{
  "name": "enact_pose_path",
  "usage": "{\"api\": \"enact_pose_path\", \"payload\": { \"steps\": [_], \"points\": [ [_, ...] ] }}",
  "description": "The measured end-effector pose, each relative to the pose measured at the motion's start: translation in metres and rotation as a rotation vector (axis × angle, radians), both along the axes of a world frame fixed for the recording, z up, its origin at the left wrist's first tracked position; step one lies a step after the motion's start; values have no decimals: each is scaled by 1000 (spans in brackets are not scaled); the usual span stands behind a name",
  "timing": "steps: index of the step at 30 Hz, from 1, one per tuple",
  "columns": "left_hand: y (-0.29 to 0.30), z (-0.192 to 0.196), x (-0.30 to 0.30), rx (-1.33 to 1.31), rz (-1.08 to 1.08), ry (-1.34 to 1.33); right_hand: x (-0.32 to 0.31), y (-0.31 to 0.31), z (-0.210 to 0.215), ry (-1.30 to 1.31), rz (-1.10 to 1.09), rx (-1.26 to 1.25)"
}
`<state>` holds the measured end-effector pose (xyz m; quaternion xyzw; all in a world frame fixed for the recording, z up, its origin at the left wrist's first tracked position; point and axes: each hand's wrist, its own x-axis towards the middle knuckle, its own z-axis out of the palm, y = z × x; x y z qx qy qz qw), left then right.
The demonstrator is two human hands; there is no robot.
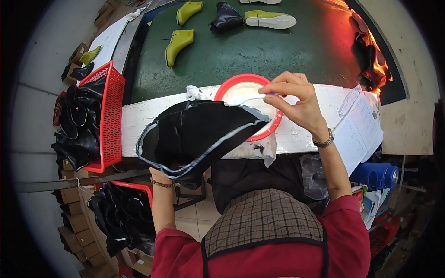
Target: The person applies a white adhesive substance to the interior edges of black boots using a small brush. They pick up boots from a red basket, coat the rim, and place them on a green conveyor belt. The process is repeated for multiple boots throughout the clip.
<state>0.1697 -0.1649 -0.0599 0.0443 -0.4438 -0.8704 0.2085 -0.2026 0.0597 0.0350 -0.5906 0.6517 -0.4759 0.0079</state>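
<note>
A black shoe upper (194,132) is held up in front of me, its opening towards me and a pale whitish-blue band running along its rim. My left hand (160,175) supports it from below; the upper hides most of the fingers. Between the thumb and fingertips of my right hand (296,99) is a thin pale brush (252,98), much like a toothbrush. Its white tip meets the upper's far edge. Just behind, partly covered by the upper, stands a red-rimmed bowl (222,88) of creamy white liquid.
Yellow-green boots (179,45) and a black one (226,18) lie on a green conveyor belt (296,55), which glows red at right. Red baskets (112,116) of black uppers stand at left. Written papers (361,132) and a blue jug (375,176) are at right.
</note>
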Motion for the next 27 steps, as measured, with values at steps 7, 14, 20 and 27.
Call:
{"api": "enact_pose_path", "payload": {
  "steps": [7, 14, 20, 27],
  "points": [
    [10, 19, -16, -154, -15, 94, -2, 5, -5, 2, 61, 58],
    [17, 1, -13, 135, -111, -39, -4, -20, 15, 10, 163, 18],
    [34, 43, -46, 109, -313, -154, -7, -15, 27, 59, 213, 90],
    [32, 31, -66, 140, -534, -206, -1, -50, 37, 107, 354, 71]
  ]
}}
